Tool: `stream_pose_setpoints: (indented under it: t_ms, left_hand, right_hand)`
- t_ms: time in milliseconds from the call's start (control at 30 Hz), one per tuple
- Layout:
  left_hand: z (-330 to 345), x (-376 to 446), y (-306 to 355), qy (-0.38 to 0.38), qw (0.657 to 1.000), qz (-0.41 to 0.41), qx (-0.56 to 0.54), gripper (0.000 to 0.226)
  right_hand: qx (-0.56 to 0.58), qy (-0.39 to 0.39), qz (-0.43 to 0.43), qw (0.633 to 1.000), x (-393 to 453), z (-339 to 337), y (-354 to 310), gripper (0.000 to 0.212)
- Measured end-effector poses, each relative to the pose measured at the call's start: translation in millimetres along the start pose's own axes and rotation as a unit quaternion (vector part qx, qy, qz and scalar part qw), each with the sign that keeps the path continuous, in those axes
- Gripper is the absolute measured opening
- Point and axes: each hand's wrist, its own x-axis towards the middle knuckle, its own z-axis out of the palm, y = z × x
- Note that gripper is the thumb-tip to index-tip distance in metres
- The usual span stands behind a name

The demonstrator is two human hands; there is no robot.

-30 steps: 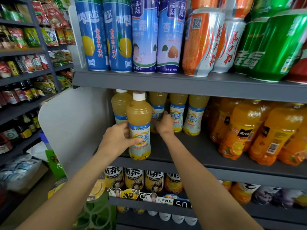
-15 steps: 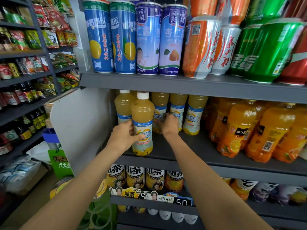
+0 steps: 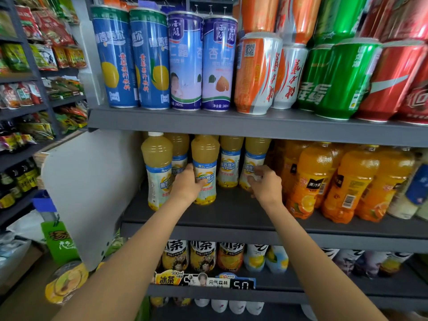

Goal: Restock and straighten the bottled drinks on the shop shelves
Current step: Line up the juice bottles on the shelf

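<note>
Step in hand: straightening the pale yellow juice bottles on the middle shelf (image 3: 231,218). Left hand (image 3: 186,189) is wrapped round the label of the second bottle (image 3: 205,167) in the near row, fingers curled behind it, thumb on the front face. That bottle stands upright on the shelf, just right of the leftmost bottle (image 3: 157,172) (white cap visible) and a bit nearer than the back row (image 3: 231,163). Right hand (image 3: 264,185) is at the lower label of the rightmost pale bottle (image 3: 253,165), fingertips curled against it; looks like a light pinch to turn or drag it, but can't tell how firm the hold is. Orange juice bottles (image 3: 310,179) sit just right of that, close packed. Tall cans (image 3: 185,63) on the shelf above, iced tea bottles (image 3: 203,253) below, not involved. Judgement: fronting is partway done, near row holds two bottles and the far ones are set back. Next move likely calls for pulling the right-hand bottle forward into line, label facing out, without knocking the orange neighbour. Risk: tall narrow bottles tip easily if dragged by the base.
</note>
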Motion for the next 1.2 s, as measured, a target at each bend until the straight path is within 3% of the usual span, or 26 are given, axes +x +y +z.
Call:
stream_pose_setpoints:
  t_ms: [100,167,267,367,467,567,700,800,900,1000,1067,1200]
  left_hand:
    - [3.9,2.4,-0.5,0.004,1.000,0.002,0.001,0.044]
    - [1.2,-7.3,-4.8,0.041,0.999,0.021,-0.002,0.047]
    - [-11.5,-40.3,-16.3,0.198,0.973,0.107,-0.054,0.039]
    - [-33.1,-62.0,-35.4,0.300,0.949,0.074,-0.060,0.038]
    - [-41.4,-55.8,-58.0,0.240,0.970,-0.011,-0.031,0.055]
    - [-41.7,-46.9,-64.8,0.141,0.989,-0.016,-0.044,0.058]
    - [-46.0,-38.1,-67.6,0.108,0.992,-0.027,-0.055,0.060]
    - [-41.4,-34.2,-66.4,0.114,0.991,-0.053,-0.034,0.067]
    - [-39.9,-32.3,-64.1,0.161,0.984,-0.079,-0.001,0.066]
    - [-43.8,-32.7,-66.1,0.156,0.985,-0.075,-0.006,0.058]
    - [-47.3,-35.0,-65.7,0.149,0.986,-0.068,0.005,0.053]
    - [-53.7,-40.7,-62.0,0.136,0.988,-0.067,0.029,0.046]
  right_hand:
    - [-0.032,0.054,-0.027,0.998,1.1,-0.5,-1.5,0.035]
    - [-0.017,0.035,-0.074,0.996,-4.0,8.8,-10.1,0.033]
    - [0.040,-0.050,-0.112,0.992,-15.1,29.8,-27.0,0.046]
    - [0.036,-0.094,-0.094,0.990,-19.6,53.9,-40.4,0.065]
    - [0.007,-0.098,-0.063,0.993,-24.1,73.8,-44.5,0.066]
    - [-0.023,-0.090,-0.043,0.995,-24.9,76.1,-48.0,0.059]
    - [-0.083,-0.073,-0.042,0.993,-35.0,71.7,-56.0,0.059]
    - [-0.082,0.001,-0.072,0.994,-59.7,72.3,-58.9,0.057]
    - [-0.050,0.025,-0.111,0.992,-75.4,74.5,-56.3,0.045]
    - [-0.037,-0.006,-0.194,0.980,-81.5,85.2,-57.6,0.030]
    - [-0.070,-0.058,-0.228,0.969,-79.8,98.8,-62.6,0.031]
    - [-0.132,-0.101,-0.173,0.971,-61.4,122.5,-77.5,0.042]
